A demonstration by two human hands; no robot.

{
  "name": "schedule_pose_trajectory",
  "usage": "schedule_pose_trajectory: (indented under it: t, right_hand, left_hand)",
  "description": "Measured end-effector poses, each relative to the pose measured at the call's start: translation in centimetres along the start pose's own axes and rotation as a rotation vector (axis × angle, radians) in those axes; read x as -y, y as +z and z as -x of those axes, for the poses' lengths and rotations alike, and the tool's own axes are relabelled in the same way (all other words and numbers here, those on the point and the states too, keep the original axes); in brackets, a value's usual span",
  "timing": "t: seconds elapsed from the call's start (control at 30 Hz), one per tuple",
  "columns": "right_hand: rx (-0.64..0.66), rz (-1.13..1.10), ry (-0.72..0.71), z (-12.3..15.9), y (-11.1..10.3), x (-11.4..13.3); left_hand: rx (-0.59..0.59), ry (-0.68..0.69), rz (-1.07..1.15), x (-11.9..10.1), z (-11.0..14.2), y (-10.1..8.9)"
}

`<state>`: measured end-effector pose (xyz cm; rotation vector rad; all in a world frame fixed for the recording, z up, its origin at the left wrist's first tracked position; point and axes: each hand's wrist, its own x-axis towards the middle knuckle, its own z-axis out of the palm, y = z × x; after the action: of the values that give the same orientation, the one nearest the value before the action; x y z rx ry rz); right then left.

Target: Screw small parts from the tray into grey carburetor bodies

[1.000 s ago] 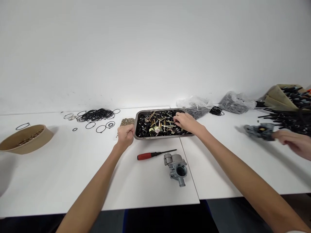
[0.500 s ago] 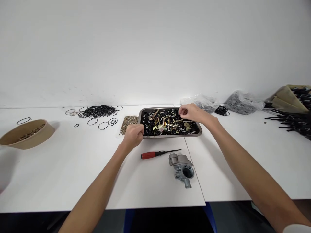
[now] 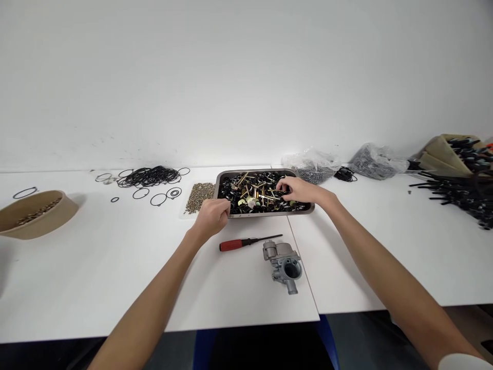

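A metal tray (image 3: 262,215) is heaped with small black, brass-coloured and silver parts (image 3: 256,192). My left hand (image 3: 211,216) is closed in a fist at the tray's near left corner; its curled fingers hide whatever they hold, and I cannot tell whether they grip the rim. Over the right half of the tray, my right hand (image 3: 295,189) reaches down among the parts with thumb and fingers apart. Closer to me lie a red-handled screwdriver (image 3: 234,244) and, right of it, a grey metal carburetor (image 3: 284,264).
Small brass-coloured pieces (image 3: 198,198) lie left of the tray, black rubber rings (image 3: 150,176) beyond them. A tan container (image 3: 46,218) stands far left. Plastic bags of parts (image 3: 377,160) line the wall at right, near a heap of black parts (image 3: 462,198).
My right hand has moved left and down into the parts, its fingers spreading. My left fist stays at the tray's corner. The whole view has shifted slightly.
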<state>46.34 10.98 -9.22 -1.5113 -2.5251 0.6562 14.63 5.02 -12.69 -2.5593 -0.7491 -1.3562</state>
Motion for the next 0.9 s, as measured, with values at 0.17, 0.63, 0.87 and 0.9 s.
schedule_pose_trajectory:
  t: [0.17,0.63,0.87,0.9]
  right_hand:
    - [-0.036,-0.022,-0.040,0.6,0.1,0.6]
    - [-0.077,-0.034,-0.012,-1.0,0.4,0.3]
    - [-0.138,-0.069,-0.023,0.1,-1.1,2.0]
    - [-0.152,-0.075,-0.027,0.2,-1.2,2.4]
  left_hand:
    - [0.007,0.006,-0.001,-0.1,-0.1,0.1]
    - [0.004,0.019,0.014,-0.3,-0.1,0.2]
    - [0.012,-0.004,0.005,-0.4,-0.1,0.1]
    - [0.015,-0.013,0.001,-0.4,-0.1,0.1]
